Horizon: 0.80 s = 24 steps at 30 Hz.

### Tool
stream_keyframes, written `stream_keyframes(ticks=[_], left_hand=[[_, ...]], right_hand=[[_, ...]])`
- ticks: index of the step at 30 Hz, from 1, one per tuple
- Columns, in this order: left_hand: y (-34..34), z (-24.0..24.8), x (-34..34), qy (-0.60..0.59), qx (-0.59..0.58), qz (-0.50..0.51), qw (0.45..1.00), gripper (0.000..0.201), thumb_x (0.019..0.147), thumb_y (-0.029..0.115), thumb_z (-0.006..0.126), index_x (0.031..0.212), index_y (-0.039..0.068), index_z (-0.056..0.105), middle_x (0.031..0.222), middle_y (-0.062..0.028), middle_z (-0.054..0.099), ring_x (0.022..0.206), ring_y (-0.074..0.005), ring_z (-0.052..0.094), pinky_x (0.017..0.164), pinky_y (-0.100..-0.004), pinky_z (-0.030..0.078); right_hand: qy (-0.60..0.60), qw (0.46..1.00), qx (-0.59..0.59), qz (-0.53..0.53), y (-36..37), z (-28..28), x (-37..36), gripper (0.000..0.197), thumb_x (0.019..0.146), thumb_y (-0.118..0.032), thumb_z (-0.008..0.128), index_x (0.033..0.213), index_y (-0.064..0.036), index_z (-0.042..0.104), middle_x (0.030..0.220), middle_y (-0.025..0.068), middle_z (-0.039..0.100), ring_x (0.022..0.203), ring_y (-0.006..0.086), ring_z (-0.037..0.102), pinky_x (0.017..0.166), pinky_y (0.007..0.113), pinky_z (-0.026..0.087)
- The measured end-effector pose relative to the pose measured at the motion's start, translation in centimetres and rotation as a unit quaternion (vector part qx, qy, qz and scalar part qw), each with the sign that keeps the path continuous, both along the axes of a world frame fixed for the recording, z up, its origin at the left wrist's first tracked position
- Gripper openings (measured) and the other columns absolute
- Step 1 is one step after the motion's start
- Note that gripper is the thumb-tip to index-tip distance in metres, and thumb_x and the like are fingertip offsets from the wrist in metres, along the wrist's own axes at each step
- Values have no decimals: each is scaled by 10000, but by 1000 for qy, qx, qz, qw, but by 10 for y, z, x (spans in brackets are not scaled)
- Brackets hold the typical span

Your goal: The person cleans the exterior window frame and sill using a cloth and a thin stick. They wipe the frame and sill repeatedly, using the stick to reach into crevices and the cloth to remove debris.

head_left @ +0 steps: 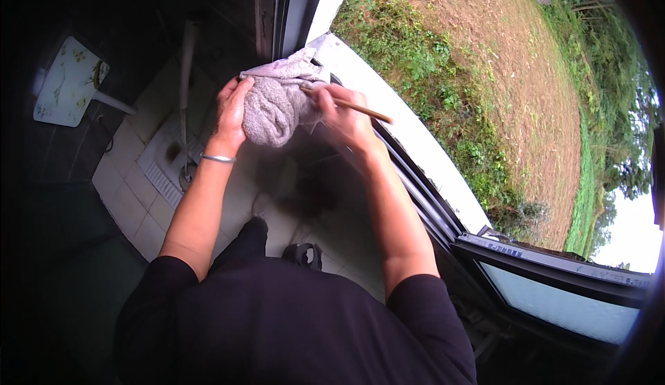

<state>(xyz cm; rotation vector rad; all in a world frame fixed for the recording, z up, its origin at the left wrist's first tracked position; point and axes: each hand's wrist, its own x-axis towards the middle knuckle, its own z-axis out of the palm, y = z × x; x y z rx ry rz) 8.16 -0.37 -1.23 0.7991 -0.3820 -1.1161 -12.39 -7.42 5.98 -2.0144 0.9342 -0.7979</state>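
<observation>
A crumpled pale pinkish-grey cloth (273, 104) is bunched up beside the window frame. My left hand (232, 111), with a silver bracelet at the wrist, grips the cloth's left side, thumb along its edge. Closed round a thin wooden stick (364, 111), my right hand (344, 115) is at the cloth's right side. One end of the stick meets the cloth, and the other points out over the white sill. Whether the stick has a tip hidden in the folds I cannot tell.
The window's white sill (409, 146) and dark sliding track (422, 208) run along my right, with a grassy slope (485, 73) outside. Left on the tiled floor (131, 146) is a squat toilet (163, 160); a pale pipe (185, 73) stands above it. A patterned panel (71, 80) hangs farther left.
</observation>
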Motion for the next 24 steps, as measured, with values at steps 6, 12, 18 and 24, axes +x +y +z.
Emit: stream_keyframes(ticks=[6,12,18,24], left_hand=[[21,14,-25,-4,20,-44,999,185,924,67,583,1072,-34,629,1007,-100,681,886,-179,664,831,-320,540],[40,-27,-159,-91,49,-144,984,219,914,69,626,1105,-38,641,961,-66,685,885,-119,633,780,-291,528],[80,39,-180,131,-110,-265,949,276,903,140,630,1132,-13,647,1023,-39,682,932,-109,627,888,-283,485],[141,70,-123,-76,4,-105,992,267,881,214,645,1080,40,679,998,-21,684,931,-123,617,860,-285,480]], right_hand=[[251,967,33,0,12,19,-34,251,963,-234,562,928,-17,683,749,134,685,695,209,655,653,373,502],[185,977,81,-73,79,19,-163,259,977,-160,520,872,35,653,756,88,673,723,143,620,648,305,486],[-61,956,224,-180,119,42,-226,312,973,-267,520,951,23,633,828,130,685,674,197,643,610,268,489],[-158,910,351,-154,155,14,-221,283,949,-218,596,1048,46,619,928,199,699,746,242,706,652,296,570]])
